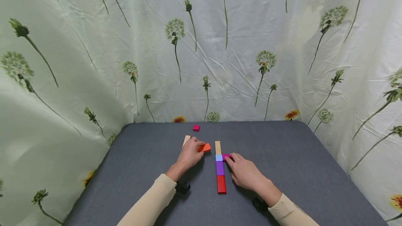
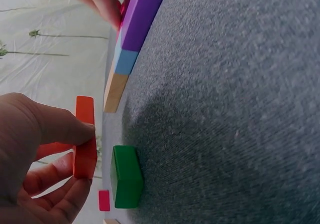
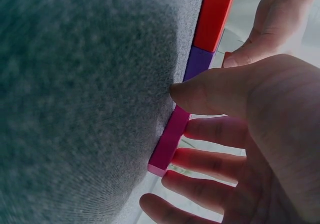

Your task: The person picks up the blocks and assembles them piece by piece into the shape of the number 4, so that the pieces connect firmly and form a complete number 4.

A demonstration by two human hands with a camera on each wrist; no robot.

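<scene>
We see left hand (image 1: pixel 190 152), reaching from lower left, pinching orange oblong wood-like block (image 1: pixel 206 147); right hand (image 1: pixel 246 172), from lower right, fingers spread, pinching magenta oblong wood-like block (image 3: pixel 168 144).

A curtained-off spot, though whether in a home or a studio cannot be told: a pale, creased curtain (image 1: pixel 220 62) printed with dandelions and other flowers hangs around 3 sides of a dark grey surface (image 1: pixel 141 156), hiding the room beyond.
</scene>
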